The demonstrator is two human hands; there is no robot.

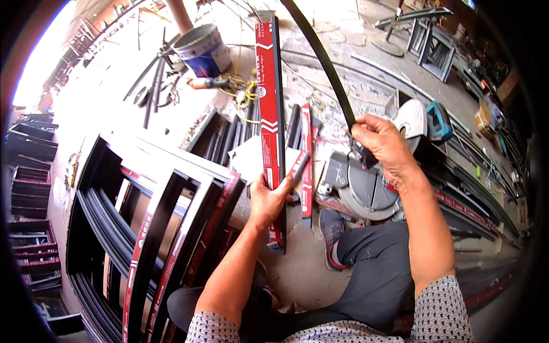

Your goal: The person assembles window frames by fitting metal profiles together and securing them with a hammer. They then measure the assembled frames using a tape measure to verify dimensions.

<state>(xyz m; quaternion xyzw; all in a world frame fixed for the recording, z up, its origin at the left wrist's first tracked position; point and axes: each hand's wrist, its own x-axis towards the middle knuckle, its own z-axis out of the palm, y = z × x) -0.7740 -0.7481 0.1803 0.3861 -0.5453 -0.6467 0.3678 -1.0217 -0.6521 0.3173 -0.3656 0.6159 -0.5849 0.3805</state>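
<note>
My left hand (269,200) grips a long aluminium profile (269,91) with red film on it, near its lower end. The profile runs up and away from me across the floor. My right hand (382,143) is closed on a long black rubber strip (323,57) that curves up to the top of the view. Just under my right hand sits a mitre saw (366,191) with a round grey blade guard. My dark trouser leg and shoe (331,234) are below the saw.
Black frames with red film (166,228) lie stacked at my left. A blue and white bucket (203,50), a yellow cord (243,91) and loose profiles (229,134) lie further off. More profiles (486,194) and metal stands (434,48) line the right side.
</note>
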